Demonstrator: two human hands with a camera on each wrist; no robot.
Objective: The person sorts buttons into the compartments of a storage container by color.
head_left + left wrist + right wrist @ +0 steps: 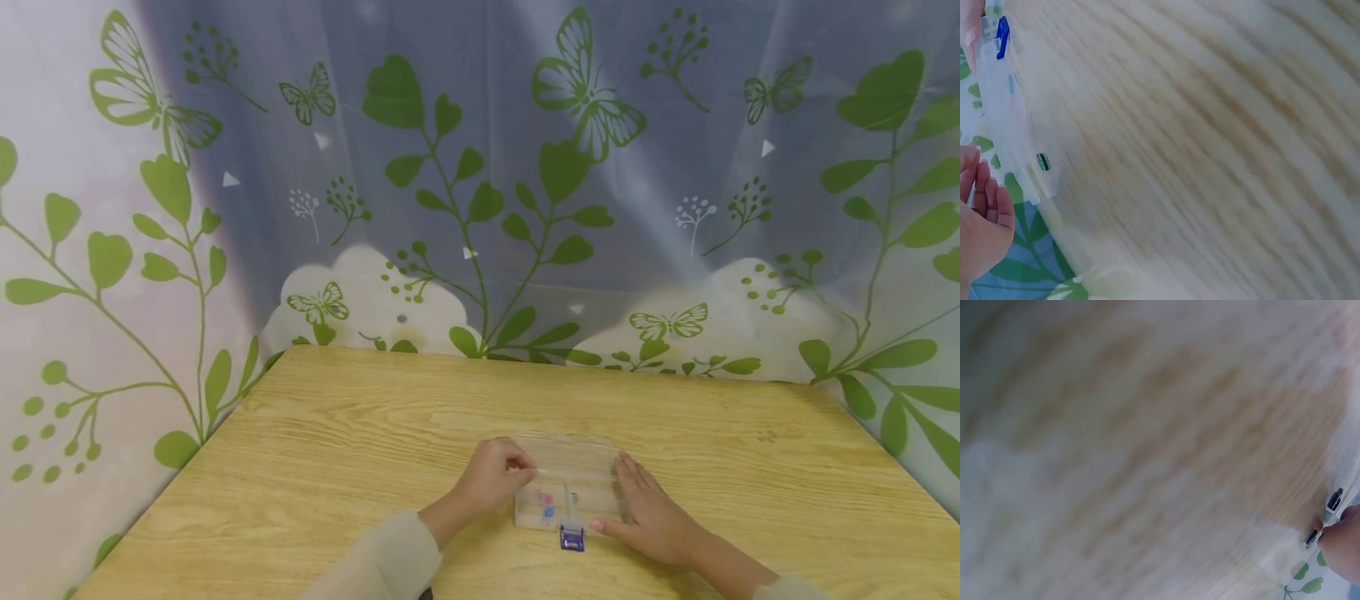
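Observation:
A clear plastic box [543, 527] with compartments lies on the table, its clear lid [566, 454] raised at the back. Pink pieces [543, 497] and a blue piece [548, 512] sit in its left compartment. At the front hangs a dark blue latch [572, 538]. Over the box's left side, my left hand [491, 473] has its thumb and forefinger tips together; anything between them is hidden. My right hand [654, 517] rests against the box's right side, fingers fairly straight, thumb at the front corner. A small dark green piece [1043, 161] shows by the box in the left wrist view.
The wood-grain table [360, 433] spreads around the box. A curtain [487, 183] printed with leaves and butterflies stands behind it and at both sides. Two dark clip-like parts, one a dark clip [1334, 499], show near my right hand in the right wrist view.

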